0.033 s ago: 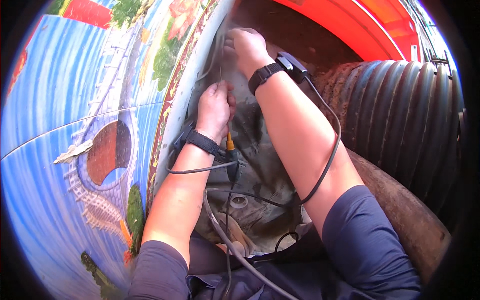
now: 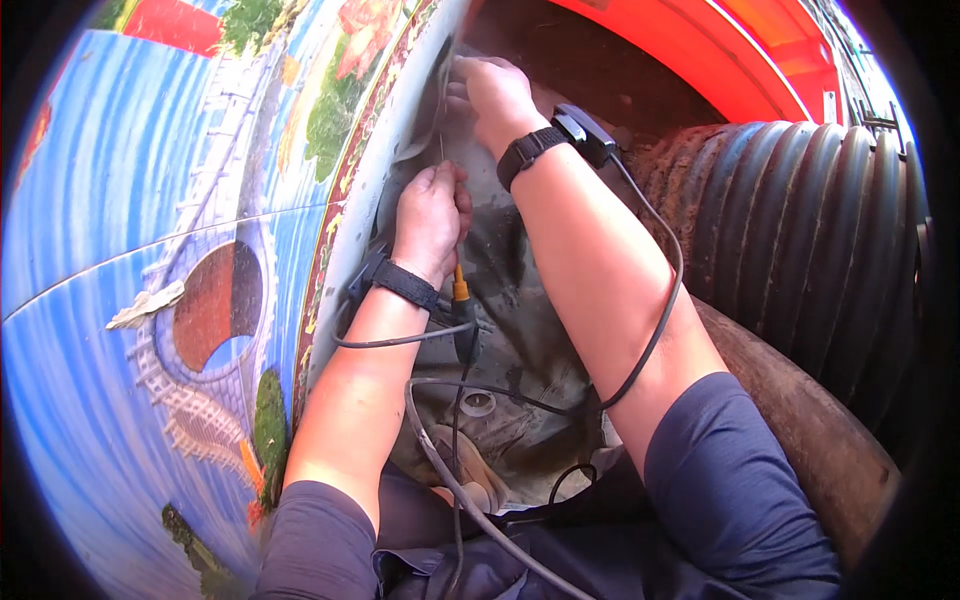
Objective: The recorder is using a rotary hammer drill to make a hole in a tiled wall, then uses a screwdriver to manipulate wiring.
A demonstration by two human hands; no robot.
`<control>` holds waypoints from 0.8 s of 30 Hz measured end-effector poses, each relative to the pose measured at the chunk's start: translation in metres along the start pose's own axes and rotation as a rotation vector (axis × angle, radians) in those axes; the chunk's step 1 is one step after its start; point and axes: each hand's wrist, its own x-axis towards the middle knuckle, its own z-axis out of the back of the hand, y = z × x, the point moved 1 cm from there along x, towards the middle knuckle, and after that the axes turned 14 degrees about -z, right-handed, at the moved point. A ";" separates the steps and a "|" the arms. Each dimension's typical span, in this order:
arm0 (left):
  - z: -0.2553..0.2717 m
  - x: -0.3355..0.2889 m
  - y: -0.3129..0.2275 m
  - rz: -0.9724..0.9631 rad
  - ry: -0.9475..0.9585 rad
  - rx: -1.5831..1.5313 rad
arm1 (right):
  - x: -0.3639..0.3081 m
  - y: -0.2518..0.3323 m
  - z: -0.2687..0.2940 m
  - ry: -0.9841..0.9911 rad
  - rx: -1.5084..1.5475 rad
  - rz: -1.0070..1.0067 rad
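The left hand (image 2: 430, 215) has its fingers wrapped round a slim, yellow-and-black, plastic-looking corded tool (image 2: 464, 330), thin tip (image 2: 441, 148) upward, beside the right edge of the blue painted panel (image 2: 90, 200). It should handle light and stiff, the limp black cord (image 2: 457, 420) dragging slightly; best held by its handle. The right hand's fingers (image 2: 462, 70) curl; whether they pinch anything, I cannot tell. No writing is legible.
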 end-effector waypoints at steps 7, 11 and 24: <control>0.002 0.004 -0.003 0.004 -0.008 -0.015 | -0.002 0.001 -0.001 0.015 -0.439 0.109; -0.004 0.013 -0.006 -0.027 -0.032 -0.009 | -0.006 0.004 0.002 0.034 -0.245 0.046; -0.035 0.059 -0.016 -0.035 -0.045 -0.270 | 0.007 0.007 0.005 0.173 -0.208 -0.042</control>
